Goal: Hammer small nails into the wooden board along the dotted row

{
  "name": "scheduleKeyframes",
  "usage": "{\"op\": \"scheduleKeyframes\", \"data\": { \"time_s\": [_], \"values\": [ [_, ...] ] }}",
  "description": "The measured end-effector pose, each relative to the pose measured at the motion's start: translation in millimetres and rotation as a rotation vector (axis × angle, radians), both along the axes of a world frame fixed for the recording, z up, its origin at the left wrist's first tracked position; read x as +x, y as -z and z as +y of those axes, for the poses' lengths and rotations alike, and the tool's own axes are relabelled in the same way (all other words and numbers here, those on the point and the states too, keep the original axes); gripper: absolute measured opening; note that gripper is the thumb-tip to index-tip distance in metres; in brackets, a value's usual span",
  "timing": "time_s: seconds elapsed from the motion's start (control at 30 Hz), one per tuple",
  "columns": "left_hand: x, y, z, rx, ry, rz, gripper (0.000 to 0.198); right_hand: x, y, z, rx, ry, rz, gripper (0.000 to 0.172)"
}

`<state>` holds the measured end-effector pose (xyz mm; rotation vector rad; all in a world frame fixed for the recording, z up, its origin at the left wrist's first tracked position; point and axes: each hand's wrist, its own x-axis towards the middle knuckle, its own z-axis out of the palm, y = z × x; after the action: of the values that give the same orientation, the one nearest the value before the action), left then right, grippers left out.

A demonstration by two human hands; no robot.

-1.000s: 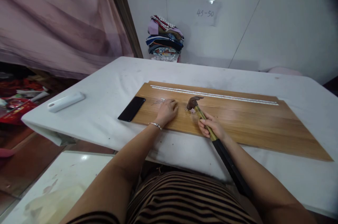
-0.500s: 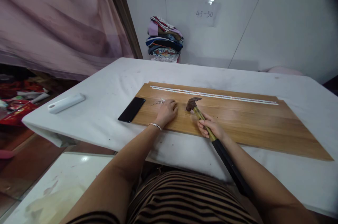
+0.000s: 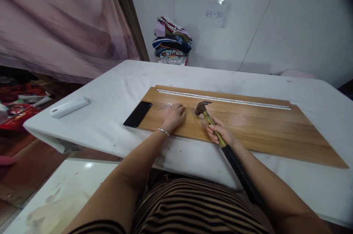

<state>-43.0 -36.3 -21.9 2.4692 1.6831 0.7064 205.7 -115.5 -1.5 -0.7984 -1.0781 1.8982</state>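
Observation:
My right hand (image 3: 220, 133) is closed round the brass-coloured upper handle of a claw hammer (image 3: 212, 123). Its rusty brown head is low over the wooden board (image 3: 264, 131), the claw turned right; I cannot tell whether it touches the wood. The black grip runs back along my right forearm. Left of the hammer, my left hand (image 3: 174, 115) lies palm down on the board, fingers loosely bent and holding nothing visible. Several thin nails (image 3: 166, 106) lie in a loose bunch just beyond its back. Small dark specks dot the wood around the hammer head.
A black phone (image 3: 138, 114) overlaps the board's left end. Two white measuring strips (image 3: 223, 99) run along its far side. On the white-covered table (image 3: 110, 90) lies a white plastic handle-shaped thing (image 3: 69, 107). Folded clothes (image 3: 172, 41) are stacked by the wall.
The hammer head and my right hand have shifted very slightly to the right. My left hand stays where it was on the board.

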Motion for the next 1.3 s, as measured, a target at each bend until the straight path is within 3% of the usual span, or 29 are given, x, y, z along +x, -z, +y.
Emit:
{"op": "scheduleKeyframes", "data": {
  "time_s": [0.27, 0.7, 1.03, 1.3],
  "values": [
    [0.0, -0.5, -0.2, 0.017, 0.001, 0.010, 0.022, 0.4, -0.8, 0.4, 0.011, 0.010, -0.010, 0.059],
    [1.2, -3.2, -2.0, -0.007, -0.014, 0.000, 0.023, -1.4, -0.7, -0.5, -0.016, -0.001, -0.036, 0.073],
    [0.5, -2.5, -1.5, 0.003, 0.009, -0.001, 0.024, 0.8, -3.3, -1.1, 0.024, 0.016, -0.012, 0.054],
    [-0.6, 0.9, -0.2, -0.004, -0.007, -0.008, 0.022, -0.3, -1.4, -0.4, 0.026, 0.004, -0.015, 0.052]
  ]
}}
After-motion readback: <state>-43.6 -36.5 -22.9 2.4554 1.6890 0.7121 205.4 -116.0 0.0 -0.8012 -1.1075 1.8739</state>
